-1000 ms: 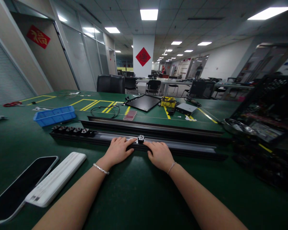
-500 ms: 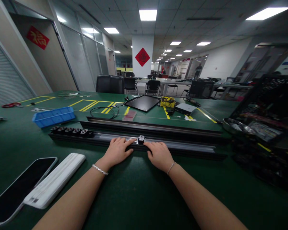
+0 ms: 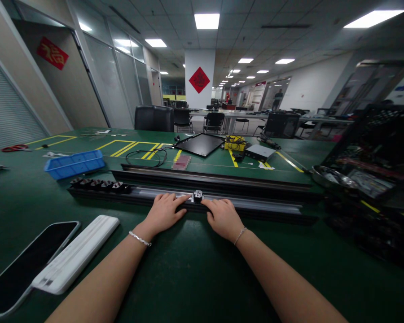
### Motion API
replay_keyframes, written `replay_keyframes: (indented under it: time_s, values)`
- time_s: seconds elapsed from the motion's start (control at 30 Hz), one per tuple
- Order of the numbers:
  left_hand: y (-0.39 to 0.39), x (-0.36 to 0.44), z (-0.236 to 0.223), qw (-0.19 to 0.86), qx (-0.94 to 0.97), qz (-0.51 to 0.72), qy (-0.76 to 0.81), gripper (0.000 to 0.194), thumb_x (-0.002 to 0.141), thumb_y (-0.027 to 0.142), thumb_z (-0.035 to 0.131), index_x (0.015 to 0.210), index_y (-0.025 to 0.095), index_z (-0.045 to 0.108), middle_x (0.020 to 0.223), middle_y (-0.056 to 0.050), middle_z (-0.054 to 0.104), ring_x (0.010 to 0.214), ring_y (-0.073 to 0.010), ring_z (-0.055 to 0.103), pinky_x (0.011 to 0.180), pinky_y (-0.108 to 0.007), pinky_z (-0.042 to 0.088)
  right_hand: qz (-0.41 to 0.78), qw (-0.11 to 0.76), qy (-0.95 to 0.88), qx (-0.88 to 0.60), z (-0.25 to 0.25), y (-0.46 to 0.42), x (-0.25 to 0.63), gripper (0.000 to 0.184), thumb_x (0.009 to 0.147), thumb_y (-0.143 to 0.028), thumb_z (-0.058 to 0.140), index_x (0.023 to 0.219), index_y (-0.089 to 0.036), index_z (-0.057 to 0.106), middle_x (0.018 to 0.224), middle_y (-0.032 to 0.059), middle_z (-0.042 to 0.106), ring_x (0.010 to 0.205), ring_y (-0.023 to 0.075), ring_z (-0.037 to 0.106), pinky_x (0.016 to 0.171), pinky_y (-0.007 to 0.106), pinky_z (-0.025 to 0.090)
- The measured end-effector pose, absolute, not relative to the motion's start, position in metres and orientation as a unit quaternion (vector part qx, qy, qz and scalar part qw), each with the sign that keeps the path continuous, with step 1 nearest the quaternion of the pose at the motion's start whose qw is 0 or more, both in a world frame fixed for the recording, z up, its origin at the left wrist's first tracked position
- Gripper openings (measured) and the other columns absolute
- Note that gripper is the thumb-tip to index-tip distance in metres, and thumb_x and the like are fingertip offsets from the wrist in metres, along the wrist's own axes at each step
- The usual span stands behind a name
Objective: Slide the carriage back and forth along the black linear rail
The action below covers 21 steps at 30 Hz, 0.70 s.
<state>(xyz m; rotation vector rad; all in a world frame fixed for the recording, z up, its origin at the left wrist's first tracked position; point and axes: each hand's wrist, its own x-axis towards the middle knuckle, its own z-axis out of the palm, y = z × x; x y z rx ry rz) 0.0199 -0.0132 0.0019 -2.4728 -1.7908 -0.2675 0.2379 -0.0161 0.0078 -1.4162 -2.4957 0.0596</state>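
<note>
A small black block with a silver-white top (image 3: 198, 196) sits in the channel of a long black rail (image 3: 256, 209). On its left, my left hand (image 3: 164, 211) rests over the rail, index finger stretched to the block's side and thumb apart. My right hand (image 3: 225, 218) lies on the other side, its index fingertip at the block's right edge and its thumb lower. Neither hand wraps around the block. Several similar black blocks (image 3: 101, 185) stand in a row at the rail's left end. Whether the fingertips press on the block cannot be seen clearly.
Behind lies a second long black rail (image 3: 205, 177). A blue bin (image 3: 76, 165) stands left, with a phone (image 3: 27, 264) and a white bar-shaped device (image 3: 77, 253) nearer. Farther back are a black panel (image 3: 199, 145) and a grey box (image 3: 260, 152). Dark equipment (image 3: 373, 179) fills the right.
Both hands and the block keep the same place on the rail. Only a very slight shift of the camera view shows.
</note>
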Motion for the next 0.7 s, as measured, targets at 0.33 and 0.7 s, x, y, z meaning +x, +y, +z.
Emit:
replay_keyframes:
  time_s: [0.33, 0.7]
  values:
    - [-0.0148, 0.0212, 0.0041, 0.037, -0.808, -0.089, -0.581, 0.046, 0.085, 0.044, 0.044, 0.131, 0.037, 0.043, 0.098, -0.004, 0.059, 0.096, -0.0226, 0.050, 0.087, -0.038, 0.032, 0.022, 0.151, -0.862, -0.484, 0.0061, -0.0151, 0.2388, 0.039, 0.083, -0.020, 0.040, 0.120, -0.023, 0.053, 0.106, 0.0064, 0.064, 0.099, 0.0181, 0.053, 0.093, 0.035, 0.026]
    - [-0.0144, 0.0205, 0.0032, 0.038, -0.809, -0.093, -0.579, 0.046, 0.085, 0.045, 0.043, 0.131, 0.037, 0.043, 0.098, -0.004, 0.059, 0.096, -0.0227, 0.050, 0.087, -0.038, 0.031, 0.030, 0.151, -0.861, -0.485, 0.0066, -0.0143, 0.2387, 0.038, 0.084, -0.020, 0.039, 0.119, -0.023, 0.053, 0.107, 0.0063, 0.064, 0.100, 0.0178, 0.053, 0.093, 0.035, 0.026]
